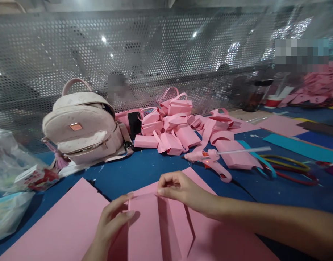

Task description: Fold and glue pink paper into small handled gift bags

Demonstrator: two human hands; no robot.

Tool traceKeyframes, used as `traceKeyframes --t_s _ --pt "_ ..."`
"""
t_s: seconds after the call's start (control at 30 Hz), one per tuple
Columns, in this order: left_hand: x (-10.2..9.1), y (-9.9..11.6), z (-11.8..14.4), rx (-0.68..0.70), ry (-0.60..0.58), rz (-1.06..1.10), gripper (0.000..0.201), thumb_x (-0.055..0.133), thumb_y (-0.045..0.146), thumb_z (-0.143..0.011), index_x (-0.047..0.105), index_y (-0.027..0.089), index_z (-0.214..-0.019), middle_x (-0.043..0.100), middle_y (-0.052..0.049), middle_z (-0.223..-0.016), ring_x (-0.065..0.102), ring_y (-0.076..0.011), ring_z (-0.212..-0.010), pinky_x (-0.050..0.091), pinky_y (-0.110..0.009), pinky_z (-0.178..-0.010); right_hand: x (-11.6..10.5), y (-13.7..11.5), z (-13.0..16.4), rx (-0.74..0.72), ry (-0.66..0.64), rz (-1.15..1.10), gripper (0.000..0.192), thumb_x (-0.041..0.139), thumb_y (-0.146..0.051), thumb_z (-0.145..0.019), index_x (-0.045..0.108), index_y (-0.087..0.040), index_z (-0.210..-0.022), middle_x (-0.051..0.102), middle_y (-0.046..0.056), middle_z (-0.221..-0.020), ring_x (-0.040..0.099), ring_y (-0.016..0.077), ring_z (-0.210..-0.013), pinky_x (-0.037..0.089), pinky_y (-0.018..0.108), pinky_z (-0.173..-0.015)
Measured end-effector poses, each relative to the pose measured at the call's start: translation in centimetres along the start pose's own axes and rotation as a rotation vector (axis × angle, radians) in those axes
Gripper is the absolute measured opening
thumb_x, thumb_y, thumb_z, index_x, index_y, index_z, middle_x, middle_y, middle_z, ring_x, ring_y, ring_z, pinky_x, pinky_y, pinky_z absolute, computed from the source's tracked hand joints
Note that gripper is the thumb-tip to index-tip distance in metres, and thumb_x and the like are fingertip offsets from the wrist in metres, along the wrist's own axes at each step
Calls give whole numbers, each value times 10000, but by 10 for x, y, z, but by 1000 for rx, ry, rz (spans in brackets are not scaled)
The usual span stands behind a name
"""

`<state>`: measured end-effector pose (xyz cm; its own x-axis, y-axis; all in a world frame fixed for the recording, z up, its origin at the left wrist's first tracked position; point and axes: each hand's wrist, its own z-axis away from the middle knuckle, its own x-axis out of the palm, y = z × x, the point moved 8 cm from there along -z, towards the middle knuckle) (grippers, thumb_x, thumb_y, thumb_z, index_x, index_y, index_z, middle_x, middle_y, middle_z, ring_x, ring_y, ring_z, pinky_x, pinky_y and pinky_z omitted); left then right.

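Note:
A folded piece of pink paper stands partly opened in front of me, on top of larger pink sheets. My left hand holds its left edge, thumb on the front face and fingers at the upper corner. At the top edge, my right hand pinches the paper between thumb and forefinger. A loose flap stands up on the right side. Behind my right hand lies a pink glue gun, its red light lit and a glue stick in its back. Another flat pink sheet is at left.
Several small pink paper bags are heaped at the back. Left of them stands a cream backpack. A small carton and plastic bags lie at far left. Coloured strips and a cup are on the right.

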<state>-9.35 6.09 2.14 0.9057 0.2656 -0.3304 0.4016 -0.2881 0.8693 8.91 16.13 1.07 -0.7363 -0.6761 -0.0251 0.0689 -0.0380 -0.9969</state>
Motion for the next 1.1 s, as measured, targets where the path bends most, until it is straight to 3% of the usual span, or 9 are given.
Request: traceKeyframes --t_s 0.27,0.4,0.47,0.57,0.67,0.83,0.93,1.0,1.1 --pt "-12 -29 -5 51 72 26 167 666 439 -910 748 304 -964 739 -65 -1030 727 -266 -1050 656 -348 -848 -2 -4 -1 -67 26 -29 343 775 -525 -787 659 -206 -831 641 1 -839 602 187 -844 467 320 -842" --pt "-11 -41 -8 -6 61 6 181 671 449 -906 727 292 -975 715 -69 -1105 713 -286 -1086 641 -394 -884 -2 -9 0 -154 25 -20 306 719 -502 -853 654 -207 -898 635 15 -919 600 195 -905 457 334 -888" --pt "-11 -37 -4 -14 64 1 240 721 471 -860 711 290 -1018 686 -79 -1169 684 -317 -1143 628 -428 -912 -2 -7 1 -161 21 -6 308 683 -510 -885 664 -208 -941 645 29 -970 604 207 -955 450 353 -926" --pt "-11 -20 7 42 85 20 546 831 513 -719 640 297 -1183 594 -99 -1322 581 -368 -1282 583 -459 -989 -2 -2 2 -156 15 15 378 656 -544 -902 644 -229 -1110 636 56 -1151 585 235 -1104 436 389 -992" --pt "-13 0 15 105 160 65 758 818 502 -710 489 308 -1365 444 -97 -1470 425 -346 -1422 489 -419 -1101 1 1 2 -139 -7 -19 538 700 -575 -858 549 -240 -1251 610 74 -1242 574 244 -1149 451 408 -989" --pt "-13 15 15 52 276 76 653 731 434 -812 436 304 -1380 401 -68 -1502 438 -268 -1401 486 -314 -1069 15 8 6 -29 -136 -18 545 834 -501 -740 588 -201 -1123 668 54 -1061 643 198 -890 534 307 -731" --pt "-12 15 14 50 285 74 729 792 451 -732 469 262 -1358 437 -105 -1486 456 -317 -1386 517 -356 -1032 20 17 8 56 -183 49 461 861 -453 -711 681 -154 -1011 693 48 -921 642 184 -790 518 266 -642" --pt "-14 13 15 55 293 76 808 847 461 -643 494 246 -1337 444 -120 -1481 424 -358 -1408 497 -400 -1061 21 17 8 25 -197 74 420 864 -447 -708 720 -136 -951 690 46 -871 643 196 -804 530 275 -659" --pt "-15 9 16 25 283 90 865 880 471 -586 505 257 -1335 439 -121 -1491 392 -399 -1428 477 -457 -1086 19 11 8 -48 -176 85 449 877 -446 -689 741 -156 -1004 683 65 -995 641 228 -901 551 280 -664"
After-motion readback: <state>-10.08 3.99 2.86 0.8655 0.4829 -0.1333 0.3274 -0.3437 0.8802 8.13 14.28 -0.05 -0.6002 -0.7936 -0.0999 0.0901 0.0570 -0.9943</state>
